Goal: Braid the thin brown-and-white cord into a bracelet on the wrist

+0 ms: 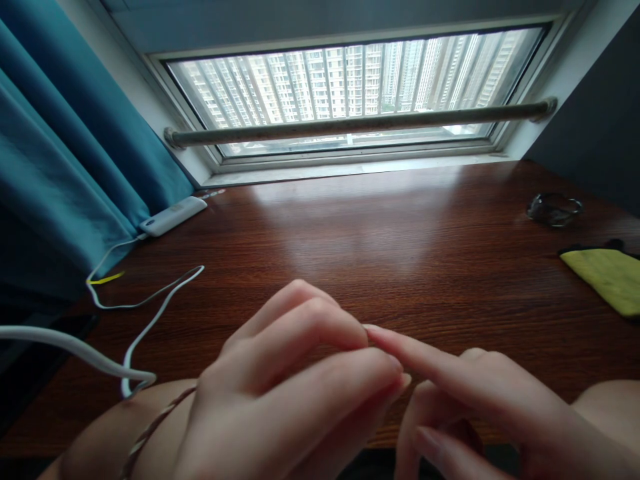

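My left hand (pixel 280 380) is in the lower middle, fingers bent and thumb pressed against a fingertip below it. Whatever may lie in that pinch is too small or hidden to see. A braided bracelet (pixel 153 423) circles the left wrist. From the right comes my right hand (pixel 480 393), its index finger stretched out so that the tip meets the left index fingertip. Its other fingers curl loosely beneath, with the thumb apart, and no object shows in them. Both hands are over the front part of the brown wooden table (pixel 350 247).
A white cable (pixel 170 300) runs along the left to a white power strip-like device (pixel 174 216) beside the blue curtain (pixel 60 133). Toward the right are a clear glass dish (pixel 554 209) and a yellow-green cloth (pixel 605 273). A metal bar (pixel 360 125) crosses the window behind.
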The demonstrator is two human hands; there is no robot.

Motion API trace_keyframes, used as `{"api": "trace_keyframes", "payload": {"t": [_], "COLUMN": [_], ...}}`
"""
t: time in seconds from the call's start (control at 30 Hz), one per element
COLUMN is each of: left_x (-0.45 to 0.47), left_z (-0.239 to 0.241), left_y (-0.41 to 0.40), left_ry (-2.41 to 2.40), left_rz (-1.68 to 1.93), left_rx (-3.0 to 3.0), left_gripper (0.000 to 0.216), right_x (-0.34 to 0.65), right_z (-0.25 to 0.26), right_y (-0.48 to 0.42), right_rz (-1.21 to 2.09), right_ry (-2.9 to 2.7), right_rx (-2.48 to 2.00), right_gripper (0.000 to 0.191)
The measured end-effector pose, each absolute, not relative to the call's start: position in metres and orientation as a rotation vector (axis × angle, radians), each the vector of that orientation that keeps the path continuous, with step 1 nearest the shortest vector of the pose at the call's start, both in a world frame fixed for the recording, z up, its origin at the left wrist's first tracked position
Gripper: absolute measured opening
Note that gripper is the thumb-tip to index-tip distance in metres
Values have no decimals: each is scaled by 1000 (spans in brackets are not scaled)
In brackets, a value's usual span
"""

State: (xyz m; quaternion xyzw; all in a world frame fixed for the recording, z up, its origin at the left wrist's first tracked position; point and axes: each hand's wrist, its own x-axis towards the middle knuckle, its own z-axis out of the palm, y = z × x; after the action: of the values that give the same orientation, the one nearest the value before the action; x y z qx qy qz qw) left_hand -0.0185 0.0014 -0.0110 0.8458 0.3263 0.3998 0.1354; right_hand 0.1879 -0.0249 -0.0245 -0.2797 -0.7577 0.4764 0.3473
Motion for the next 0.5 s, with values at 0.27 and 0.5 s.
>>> {"api": "trace_keyframes", "payload": {"t": [0.27,0.5], "left_x": [-12,-15], "left_z": [-7,-8], "left_y": [-2,0], "left_ry": [865,860], "left_rz": [1148,1091], "left_rx": [2558,2586], "left_gripper": [13,17], "right_x": [186,182], "right_z": [-35,-41], "right_y": [-24,-23], "right_rz": [814,642], "right_ry": [-2081,-2122], "right_rx": [-770,-788], "right_gripper": [61,57]}}
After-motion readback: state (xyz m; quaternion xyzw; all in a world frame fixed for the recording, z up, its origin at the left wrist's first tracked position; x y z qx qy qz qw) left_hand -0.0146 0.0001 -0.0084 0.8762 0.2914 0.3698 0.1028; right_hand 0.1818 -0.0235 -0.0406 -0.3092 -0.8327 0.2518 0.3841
